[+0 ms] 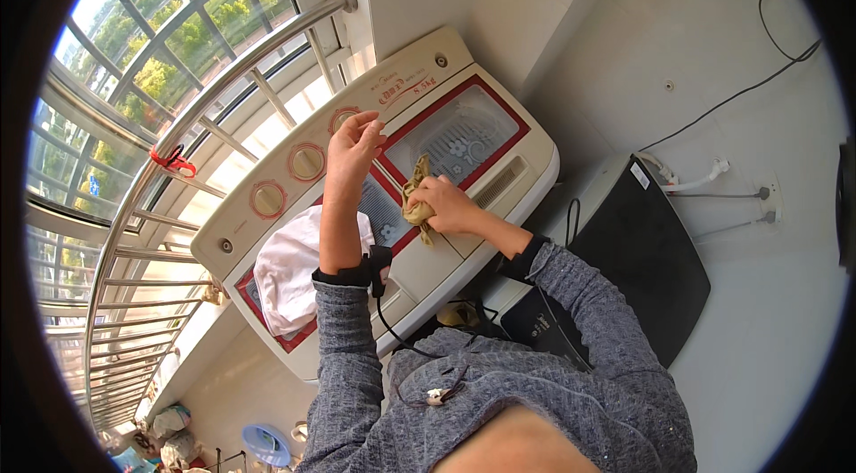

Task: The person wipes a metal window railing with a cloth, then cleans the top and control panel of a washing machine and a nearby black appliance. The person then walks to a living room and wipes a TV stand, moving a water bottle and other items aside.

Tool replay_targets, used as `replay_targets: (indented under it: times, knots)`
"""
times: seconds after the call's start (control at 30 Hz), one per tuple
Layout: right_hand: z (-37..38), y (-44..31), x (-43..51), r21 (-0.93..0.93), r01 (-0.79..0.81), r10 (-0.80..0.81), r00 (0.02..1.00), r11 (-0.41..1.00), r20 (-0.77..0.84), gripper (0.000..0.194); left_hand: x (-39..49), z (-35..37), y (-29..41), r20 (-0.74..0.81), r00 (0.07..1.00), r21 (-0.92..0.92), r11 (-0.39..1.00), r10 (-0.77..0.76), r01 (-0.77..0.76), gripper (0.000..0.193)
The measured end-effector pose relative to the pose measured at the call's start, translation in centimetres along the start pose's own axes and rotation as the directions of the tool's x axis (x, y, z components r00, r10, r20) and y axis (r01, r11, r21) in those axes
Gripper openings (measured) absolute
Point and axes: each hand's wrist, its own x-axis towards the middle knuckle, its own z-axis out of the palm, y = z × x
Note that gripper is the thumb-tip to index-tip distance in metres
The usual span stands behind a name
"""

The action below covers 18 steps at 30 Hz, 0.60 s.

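A cream twin-tub washing machine [428, 259] with red-framed lids lies before me. My right hand [447, 205] grips a crumpled olive cloth [419, 212] on the machine's top, between the two lids. Above the control panel side, my left hand [356, 149] is raised with its fingers loosely bent and apart, near one of the round knobs, holding nothing. A white cloth [287, 276] is spread over the left lid, partly hidden behind my left forearm. The right lid [461, 138] is down, its clear pane showing a flower pattern.
Along the window runs a curved metal railing [124, 205] with a red tie [172, 162] on it. A black-topped appliance [635, 259] stands at the right, near wall plugs [769, 205] and a water tap [719, 169]. On the floor is a blue basin [266, 444].
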Motion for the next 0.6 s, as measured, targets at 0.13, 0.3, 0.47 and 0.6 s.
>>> replay_targets:
  times: [0.13,0.3,0.47,0.6]
  knots:
    - [-4.9,2.4,2.1,0.504,-0.027,0.167,0.958,0.863,-0.234,0.047,0.6,0.4,-0.1,-0.047,0.998,0.022,0.999,-0.039,0.04,0.039]
    - [-10.6,5.8,6.5,0.589,0.004,0.334,0.821,0.808,-0.464,0.063,2.7,2.9,-3.8,-0.082,0.982,0.027,0.985,-0.167,0.17,0.049]
    - [-13.6,9.3,12.5,0.589,-0.003,0.38,0.765,0.808,-0.519,0.061,6.2,2.9,-7.9,-0.154,0.976,0.176,0.968,-0.152,0.178,0.051]
    - [-15.7,12.8,18.5,0.532,-0.118,0.453,0.693,0.839,-0.561,0.059,8.1,3.6,-11.2,-0.193,0.968,0.272,0.939,-0.162,0.212,0.051]
